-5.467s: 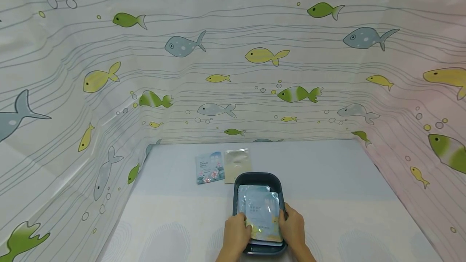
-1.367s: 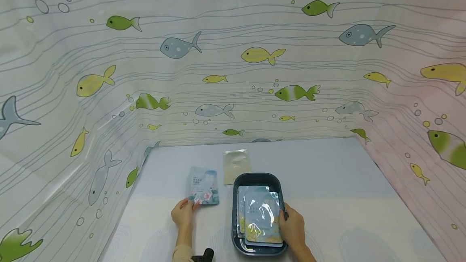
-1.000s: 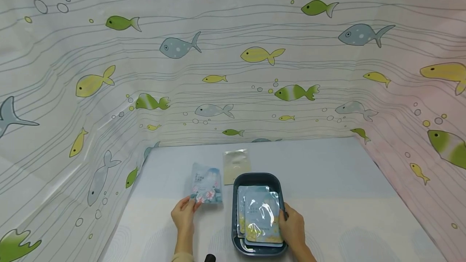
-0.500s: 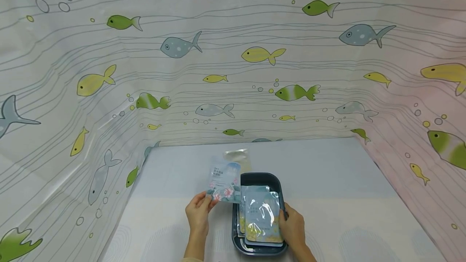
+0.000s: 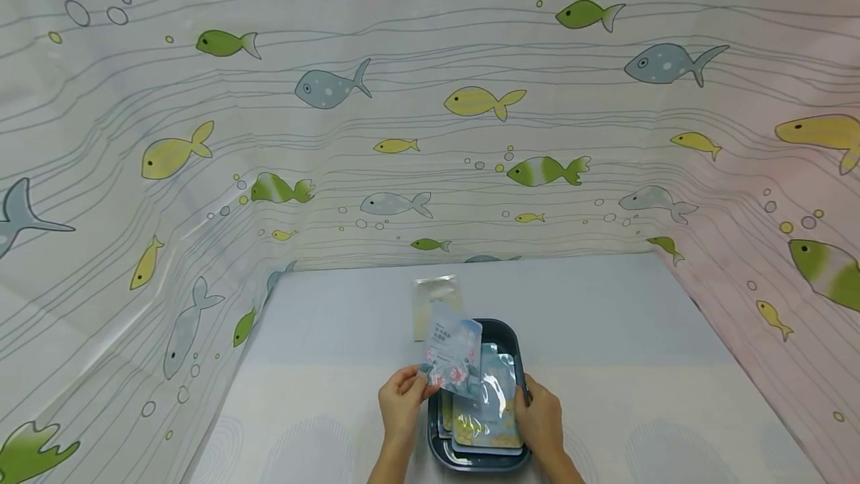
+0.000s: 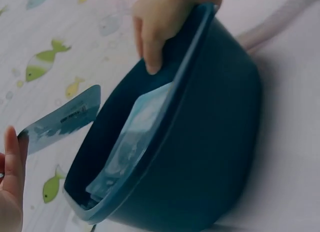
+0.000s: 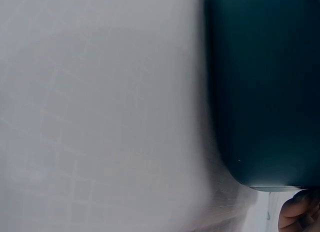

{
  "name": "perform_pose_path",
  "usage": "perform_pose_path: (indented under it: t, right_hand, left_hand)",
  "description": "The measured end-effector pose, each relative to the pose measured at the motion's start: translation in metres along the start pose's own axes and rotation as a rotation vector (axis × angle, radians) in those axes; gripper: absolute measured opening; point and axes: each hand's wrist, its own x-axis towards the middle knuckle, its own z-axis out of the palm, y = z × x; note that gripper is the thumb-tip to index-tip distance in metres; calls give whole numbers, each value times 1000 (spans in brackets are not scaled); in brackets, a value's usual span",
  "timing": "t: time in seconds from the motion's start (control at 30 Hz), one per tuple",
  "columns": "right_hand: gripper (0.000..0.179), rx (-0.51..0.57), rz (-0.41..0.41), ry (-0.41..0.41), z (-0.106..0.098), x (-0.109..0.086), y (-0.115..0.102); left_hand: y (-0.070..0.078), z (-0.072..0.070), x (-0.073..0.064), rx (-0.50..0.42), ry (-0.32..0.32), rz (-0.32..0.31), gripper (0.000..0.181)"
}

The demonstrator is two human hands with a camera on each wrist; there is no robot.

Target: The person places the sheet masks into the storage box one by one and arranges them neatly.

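Observation:
My left hand [image 5: 402, 403] pinches the lower left corner of a pale blue face mask sachet [image 5: 453, 353] printed with pink flowers. It holds the sachet tilted above the left side of a dark blue-green plastic bin [image 5: 478, 463]. In the left wrist view, the sachet [image 6: 67, 117] appears nearly edge-on beside the bin's rim [image 6: 187, 77]. My right hand [image 5: 540, 417] grips the bin's right rim, its fingers reaching over the edge in the left wrist view. Inside lie several face mask sachets [image 5: 490, 413] with yellow print, partly covered by the held one.
A cream-gold sachet [image 5: 423, 308] lies on the white table [image 5: 605, 320] behind the bin, partly hidden by the held sachet. Fish-patterned cloth [image 5: 430, 170] encloses the back and both sides. In the right wrist view, the bin's outer wall [image 7: 265, 92] fills the right side.
My left hand left the bin, picked the flowered sachet off the table on the left and carried it rightward over the bin. My right hand stayed on the rim.

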Motion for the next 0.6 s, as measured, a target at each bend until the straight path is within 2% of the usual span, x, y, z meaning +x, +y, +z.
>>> perform_pose_path:
  t: [0.23, 0.47, 0.6]
  right_hand:
    - [25, 0, 10, -7, 0, -1, 0]
    - [21, 8, -21, 18, -1, -1, -2]
    - [20, 10, -9, 8, -1, 0, -2]
  left_hand:
    - [-10, 7, -10, 89, -78, 74, 17]
    - [-19, 15, -18, 192, -64, 75, 16]
    - [-20, 17, -21, 251, -67, 115, 15]
